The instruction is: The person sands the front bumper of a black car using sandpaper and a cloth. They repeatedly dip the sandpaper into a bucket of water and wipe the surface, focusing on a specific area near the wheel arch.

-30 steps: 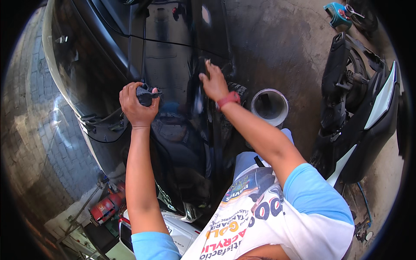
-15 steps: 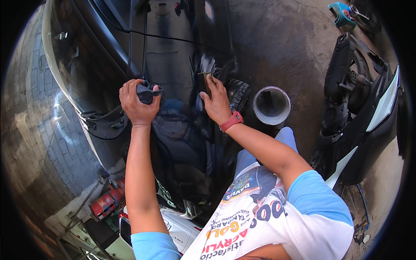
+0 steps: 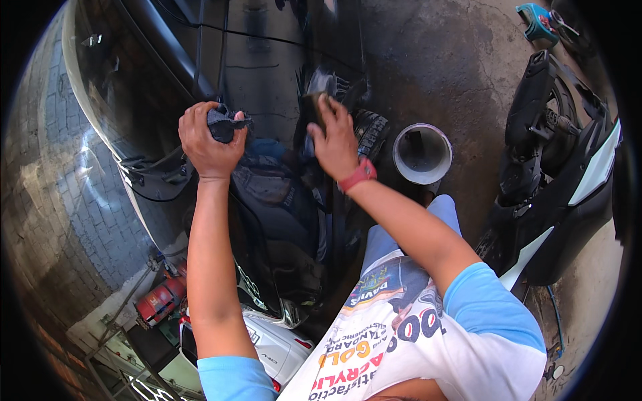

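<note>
In front of me is a glossy black car (image 3: 267,80), with pale, wet-looking streaks on its side panel above the wheel (image 3: 371,137). My left hand (image 3: 210,150) is closed round a bunched dark grey cloth (image 3: 219,124) over the car's upper surface. My right hand (image 3: 336,144) presses a flat brownish pad (image 3: 311,107) against the streaked panel, fingers extended over it. The pad's exact kind is hard to make out, being partly covered by the fingers and blurred. A red watch (image 3: 359,174) is on my right wrist.
A pale round bucket (image 3: 399,169) with something dark inside stands right of the wheel. Farther right is a black-and-white motorcycle (image 3: 535,180), with a teal container (image 3: 535,25) beyond it. At lower left are a red tank (image 3: 160,301) and a white car (image 3: 277,351).
The view has shifted a little, so the scene sits slightly higher. My right hand and pad have slid slightly on the panel and look blurred; my left hand keeps holding the cloth.
</note>
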The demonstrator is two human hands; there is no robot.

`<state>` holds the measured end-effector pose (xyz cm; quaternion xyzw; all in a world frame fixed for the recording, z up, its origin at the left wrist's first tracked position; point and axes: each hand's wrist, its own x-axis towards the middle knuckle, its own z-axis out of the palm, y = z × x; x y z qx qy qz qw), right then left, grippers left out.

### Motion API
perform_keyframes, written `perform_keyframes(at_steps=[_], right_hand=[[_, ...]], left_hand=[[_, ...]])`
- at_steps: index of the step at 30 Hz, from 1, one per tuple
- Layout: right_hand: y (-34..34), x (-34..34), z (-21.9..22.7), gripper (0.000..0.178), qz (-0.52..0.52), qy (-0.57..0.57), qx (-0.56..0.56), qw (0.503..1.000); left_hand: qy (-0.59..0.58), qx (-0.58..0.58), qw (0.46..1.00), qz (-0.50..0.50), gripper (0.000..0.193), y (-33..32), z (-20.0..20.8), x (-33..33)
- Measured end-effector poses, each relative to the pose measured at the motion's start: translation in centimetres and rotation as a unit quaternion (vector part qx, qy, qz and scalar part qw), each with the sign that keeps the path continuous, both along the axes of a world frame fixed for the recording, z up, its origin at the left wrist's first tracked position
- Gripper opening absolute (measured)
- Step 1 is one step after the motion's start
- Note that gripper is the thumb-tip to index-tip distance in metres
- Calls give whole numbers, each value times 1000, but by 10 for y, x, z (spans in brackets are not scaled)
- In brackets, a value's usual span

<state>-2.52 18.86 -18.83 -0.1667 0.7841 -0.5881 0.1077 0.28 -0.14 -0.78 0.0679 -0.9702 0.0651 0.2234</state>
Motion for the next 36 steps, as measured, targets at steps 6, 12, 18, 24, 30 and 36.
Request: perform_keyframes(at_steps=[6,12,18,24,30,36], right_hand=[[-5,9,-4,66,-31,6,-4,999],[8,40,3,65,-16,11,12,1000],[4,31,-5,62,-16,19,22,999],[12,42,-2,62,-23,97,34,994],[12,66,10,63,-1,114,33,993],[23,68,17,63,0,113,38,993]], left_hand=[[10,-11,1000,-8,41,-4,-1,-4],[16,-17,1000,-11,38,1,4,3],[24,-29,999,-1,40,-8,-4,3],[32,-41,999,-2,42,-3,-7,3],[36,-62,997,19,47,-10,-6,8],[39,-69,997,4,52,-9,-9,5]])
